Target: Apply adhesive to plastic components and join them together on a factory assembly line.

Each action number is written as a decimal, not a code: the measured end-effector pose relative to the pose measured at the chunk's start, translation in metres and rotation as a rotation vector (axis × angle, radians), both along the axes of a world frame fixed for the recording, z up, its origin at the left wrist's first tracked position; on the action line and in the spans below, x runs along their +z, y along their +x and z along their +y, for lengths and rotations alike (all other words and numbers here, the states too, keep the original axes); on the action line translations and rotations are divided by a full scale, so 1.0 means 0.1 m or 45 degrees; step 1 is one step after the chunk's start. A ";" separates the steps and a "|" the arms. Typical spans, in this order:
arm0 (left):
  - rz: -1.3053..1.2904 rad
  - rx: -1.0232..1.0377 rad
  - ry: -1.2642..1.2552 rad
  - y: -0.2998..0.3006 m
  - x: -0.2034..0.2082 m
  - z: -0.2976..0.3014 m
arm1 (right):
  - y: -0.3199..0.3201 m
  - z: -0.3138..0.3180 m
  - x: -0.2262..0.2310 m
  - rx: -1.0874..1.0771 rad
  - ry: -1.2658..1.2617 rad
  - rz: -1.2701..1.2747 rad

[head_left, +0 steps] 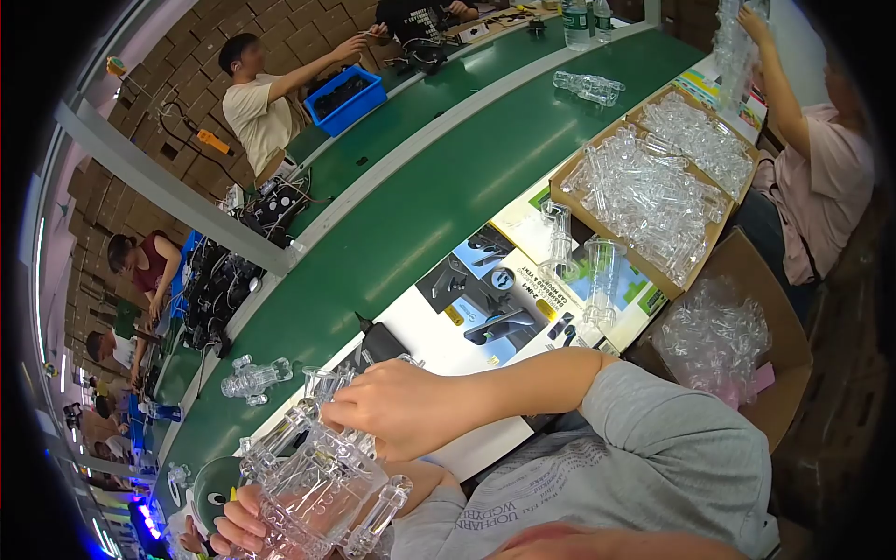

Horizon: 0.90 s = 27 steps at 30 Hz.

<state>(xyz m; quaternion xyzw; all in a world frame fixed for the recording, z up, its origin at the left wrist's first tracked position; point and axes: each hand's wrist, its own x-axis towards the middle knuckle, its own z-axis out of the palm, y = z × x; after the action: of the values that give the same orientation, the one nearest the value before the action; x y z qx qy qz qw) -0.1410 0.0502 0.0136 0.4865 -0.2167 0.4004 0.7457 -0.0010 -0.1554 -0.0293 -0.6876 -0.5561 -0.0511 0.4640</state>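
My left hand (245,523) is wrapped round a bulky clear plastic assembly (322,485) with a wide hollow body and tube-like side arms. Over its upper end, my right hand (401,406) has its fingers curled closed against a clear plastic part (327,381); the fingertips are partly hidden. Just beyond, a similar clear plastic piece (257,377) lies on the green belt. Behind my right wrist, a black handheld tool (377,342) rests on the table edge, partly covered. Two clear tubular pieces, one an upright cylinder (605,280), stand on the printed cardboard.
A shallow cardboard tray (684,273) full of small clear parts lies to the right. Below it, an open carton (789,373) holds bagged clear parts. The green conveyor belt (411,205) curves past, carrying another clear piece (588,88). Co-workers sit across and at right, near a blue bin (359,114).
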 end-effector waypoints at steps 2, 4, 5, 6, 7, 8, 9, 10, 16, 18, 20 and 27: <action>-0.277 0.058 -0.004 0.20 -0.04 -0.14 | -0.01 0.02 0.00 0.031 -0.001 0.018; -0.557 0.113 -0.006 0.41 -0.06 -0.33 | -0.03 0.01 0.00 -0.093 0.035 -0.011; -0.696 0.136 -0.010 0.47 -0.07 -0.38 | -0.02 0.01 -0.01 -0.093 0.032 -0.011; -0.639 0.206 -0.047 0.47 -0.06 -0.42 | 0.00 0.01 -0.02 -0.147 0.091 -0.043; -0.637 0.206 -0.050 0.50 -0.04 -0.49 | 0.00 0.01 -0.03 -0.202 0.150 -0.073; -0.580 0.409 -0.100 0.56 -0.01 -0.58 | 0.00 0.01 -0.04 -0.204 0.146 -0.072; -0.521 0.619 -0.140 0.58 0.03 -0.64 | -0.01 0.02 -0.03 -0.199 0.114 -0.052; -0.512 0.680 -0.166 0.59 0.04 -0.64 | -0.01 0.03 -0.02 -0.196 0.081 -0.034; -0.650 0.073 0.032 0.48 -0.08 -0.30 | 0.05 0.03 0.01 -0.002 -0.113 0.039; -0.653 0.069 0.026 0.50 -0.07 -0.34 | 0.07 0.01 0.01 -0.046 -0.063 0.013; -0.656 0.075 0.022 0.52 -0.07 -0.36 | 0.05 0.00 0.00 -0.078 -0.012 -0.011; -0.578 0.089 -0.164 0.58 -0.06 -0.36 | 0.04 0.06 -0.02 -0.209 0.072 -0.015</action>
<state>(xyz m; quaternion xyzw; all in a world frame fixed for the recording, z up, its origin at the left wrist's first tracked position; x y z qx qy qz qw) -0.0832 0.0142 0.0076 0.3428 -0.3358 0.5380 0.6930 0.0030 -0.1498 -0.0318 -0.7170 -0.4991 -0.1088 0.4742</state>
